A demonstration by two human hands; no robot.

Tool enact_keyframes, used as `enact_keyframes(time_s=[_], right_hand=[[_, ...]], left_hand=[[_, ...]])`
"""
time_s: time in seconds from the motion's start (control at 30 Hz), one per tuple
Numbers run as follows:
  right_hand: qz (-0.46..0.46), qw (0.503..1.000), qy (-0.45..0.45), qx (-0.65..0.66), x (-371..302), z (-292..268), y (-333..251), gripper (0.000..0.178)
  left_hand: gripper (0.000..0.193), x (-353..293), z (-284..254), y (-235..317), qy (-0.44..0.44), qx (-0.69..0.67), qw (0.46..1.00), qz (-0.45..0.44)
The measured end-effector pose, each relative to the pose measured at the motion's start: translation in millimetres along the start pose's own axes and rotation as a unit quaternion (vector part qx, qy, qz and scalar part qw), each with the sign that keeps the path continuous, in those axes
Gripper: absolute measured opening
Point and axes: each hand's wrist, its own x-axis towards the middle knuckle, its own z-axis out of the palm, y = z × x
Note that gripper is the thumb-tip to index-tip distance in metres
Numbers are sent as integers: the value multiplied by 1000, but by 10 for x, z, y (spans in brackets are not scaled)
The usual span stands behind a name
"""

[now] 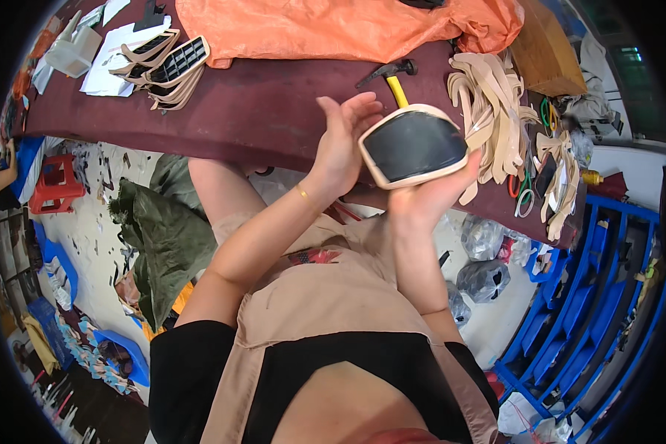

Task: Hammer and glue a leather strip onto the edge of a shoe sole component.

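My right hand (pixel 440 191) holds up a black, rounded four-sided piece with a beige rim (pixel 414 146), gripping it along its lower right edge. Beside the piece's left edge is my left hand (pixel 339 144), its fingers stretched and apart; whether the palm touches the rim I cannot tell. Just behind the piece, a hammer (pixel 397 87) with a yellow handle lies on the dark red work table (pixel 274 103). To the right lies a heap of beige strips (pixel 496 103).
At the table's left are stacked black gridded pieces with beige edging (pixel 176 63) and a white container (pixel 74 52). Orange sheeting (pixel 311 33) covers the far side. Scissors (pixel 524 194) lie near the right edge. A blue rack (pixel 584 311) stands at right, a red stool (pixel 55 183) at left.
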Motion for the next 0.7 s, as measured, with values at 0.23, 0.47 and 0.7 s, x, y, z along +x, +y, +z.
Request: enact_keyframes(time_s=[0.23, 0.47, 0.7], right_hand=[[67, 996, 57, -22, 149, -119, 18, 57], [54, 996, 66, -31, 123, -129, 23, 58], [-99, 969, -124, -189, 76, -452, 115, 59]], left_hand=[[86, -416, 135, 5, -123, 197, 961, 151], [68, -295, -58, 37, -99, 354, 911, 185], [63, -297, 9, 189, -87, 189, 977, -36]])
